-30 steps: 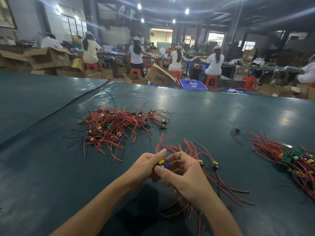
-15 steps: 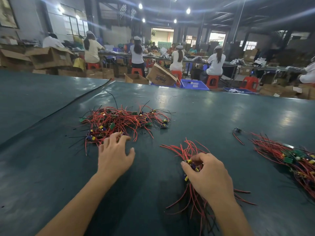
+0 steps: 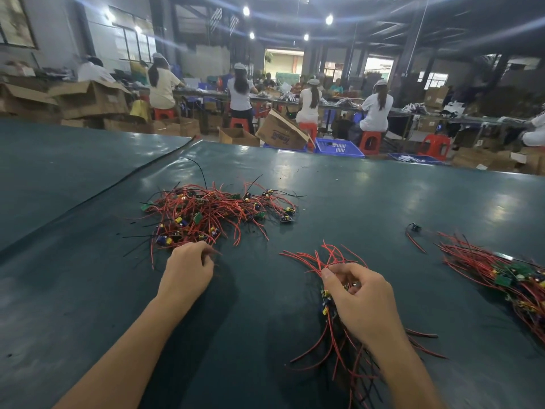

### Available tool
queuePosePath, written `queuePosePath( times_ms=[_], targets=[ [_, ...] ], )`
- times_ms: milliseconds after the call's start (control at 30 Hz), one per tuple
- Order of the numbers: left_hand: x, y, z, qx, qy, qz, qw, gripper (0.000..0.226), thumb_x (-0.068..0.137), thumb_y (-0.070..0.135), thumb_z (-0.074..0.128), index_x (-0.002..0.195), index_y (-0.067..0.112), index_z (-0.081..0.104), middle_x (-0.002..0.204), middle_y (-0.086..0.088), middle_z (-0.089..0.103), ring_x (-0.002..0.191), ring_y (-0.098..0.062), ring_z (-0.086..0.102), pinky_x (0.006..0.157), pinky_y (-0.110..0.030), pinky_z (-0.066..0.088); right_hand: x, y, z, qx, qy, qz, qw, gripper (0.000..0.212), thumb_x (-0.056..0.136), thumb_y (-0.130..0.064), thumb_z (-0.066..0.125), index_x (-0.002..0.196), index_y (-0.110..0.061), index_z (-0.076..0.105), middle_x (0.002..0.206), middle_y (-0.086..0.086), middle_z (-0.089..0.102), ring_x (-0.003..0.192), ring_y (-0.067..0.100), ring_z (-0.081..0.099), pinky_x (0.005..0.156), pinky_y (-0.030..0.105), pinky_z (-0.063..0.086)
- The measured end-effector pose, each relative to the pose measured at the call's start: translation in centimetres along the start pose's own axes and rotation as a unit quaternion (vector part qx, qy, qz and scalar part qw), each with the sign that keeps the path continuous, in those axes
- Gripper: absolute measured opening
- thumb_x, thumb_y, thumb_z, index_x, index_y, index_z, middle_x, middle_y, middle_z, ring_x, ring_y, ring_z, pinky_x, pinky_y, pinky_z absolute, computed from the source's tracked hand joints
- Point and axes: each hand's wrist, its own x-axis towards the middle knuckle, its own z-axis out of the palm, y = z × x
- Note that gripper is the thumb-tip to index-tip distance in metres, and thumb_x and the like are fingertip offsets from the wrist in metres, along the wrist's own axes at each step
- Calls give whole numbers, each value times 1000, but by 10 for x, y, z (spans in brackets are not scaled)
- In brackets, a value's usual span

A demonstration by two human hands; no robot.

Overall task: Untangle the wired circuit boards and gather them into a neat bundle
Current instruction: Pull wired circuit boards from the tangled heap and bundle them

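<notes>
Left hand [image 3: 188, 268] now curled, fingers round tangled pile's [image 3: 212, 211] near wires; right hand [image 3: 362, 299] fingers pinching bundle [image 3: 325, 294]

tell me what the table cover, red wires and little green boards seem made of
Table cover: probably rubber or vinyl sheet, dark green, semi-gloss; it reflects the ceiling lights softly. Red wires: smooth plastic insulation, flexible, lying in loose curves; no core shows. Green boards: likely rigid laminate, flat with straight edges; too small to confirm.
</notes>
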Motion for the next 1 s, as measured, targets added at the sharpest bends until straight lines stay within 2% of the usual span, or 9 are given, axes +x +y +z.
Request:
queuePosePath(
  times_ms=[200, 367, 467, 600, 667, 767, 833, 933, 1000],
  targets=[
    [-8, 24, -1, -73, 48, 129, 988, 27, 77, -8, 63, 99, 4, 74, 91, -3, 65, 78, -16, 60, 75, -31, 52, -1, -3, 0, 60, 32, -37, 997, 13, 87, -27, 71, 75, -30, 68, 72, -24, 67, 53, -2, 58, 56, 6, 42],
    [-22, 56, 3, -143, 85, 268, 949, 16, 85, -1, 69, 100, 3, 74, 94, -3, 66, 81, -15, 64, 71, -24, 53, -1, -1, 2, 90, 2, -46, 995, 5, 84, -24, 75, 84, -28, 72, 69, -21, 66, 49, 0, 52, 53, 9, 42],
    [-33, 73, 6, -181, 88, 336, 920, 16, 89, 8, 67, 102, 4, 74, 96, -4, 68, 86, -15, 64, 77, -25, 53, -2, 1, 5, 66, -44, -67, 995, 17, 79, -25, 80, 92, -30, 71, 69, -20, 65, 48, 2, 47, 53, 11, 40],
    [-49, 90, 13, -216, 53, 407, 886, 17, 90, 8, 66, 104, 3, 73, 99, -5, 69, 89, -17, 67, 77, -30, 54, -2, 6, 10, 28, -104, -77, 991, 37, 74, -27, 84, 106, -35, 67, 77, -14, 67, 53, 3, 48, 59, 26, 50],
    [-54, 96, 16, -235, 57, 424, 872, 17, 91, 9, 65, 106, 4, 72, 100, -5, 70, 88, -17, 67, 77, -29, 54, -4, 6, 11, 26, -117, -116, 986, 35, 76, -20, 83, 104, -36, 69, 76, -12, 65, 52, 6, 47, 56, 22, 44],
    [-57, 97, 19, -259, 62, 432, 862, 23, 87, 2, 69, 110, 6, 69, 102, -4, 71, 88, -18, 67, 76, -31, 54, -5, 7, 11, 13, -105, -176, 979, 24, 79, -17, 74, 85, -40, 70, 73, -12, 65, 58, 6, 51, 55, 24, 44],
    [-58, 97, 20, -272, 55, 427, 861, 27, 86, 0, 69, 112, 7, 68, 104, -3, 71, 91, -17, 67, 77, -31, 55, -4, 7, 12, 24, -89, -169, 981, 12, 81, -17, 73, 79, -29, 74, 67, -16, 62, 60, 3, 54, 56, 19, 43],
    [-58, 99, 20, -304, 63, 371, 875, 19, 89, 8, 65, 108, 11, 66, 101, 3, 70, 89, -10, 66, 77, -27, 54, -2, 4, 13, 61, -52, -130, 988, 9, 87, -14, 73, 81, -18, 78, 68, -14, 68, 63, 0, 60, 61, 18, 47],
    [-56, 96, 19, -314, 71, 308, 895, 5, 89, 16, 61, 90, 12, 64, 83, 10, 65, 73, -6, 61, 64, -27, 51, -2, -1, 11, 79, -18, -122, 989, 12, 90, -18, 70, 81, -20, 78, 73, -14, 72, 71, -2, 66, 68, 12, 48]
  ],
)
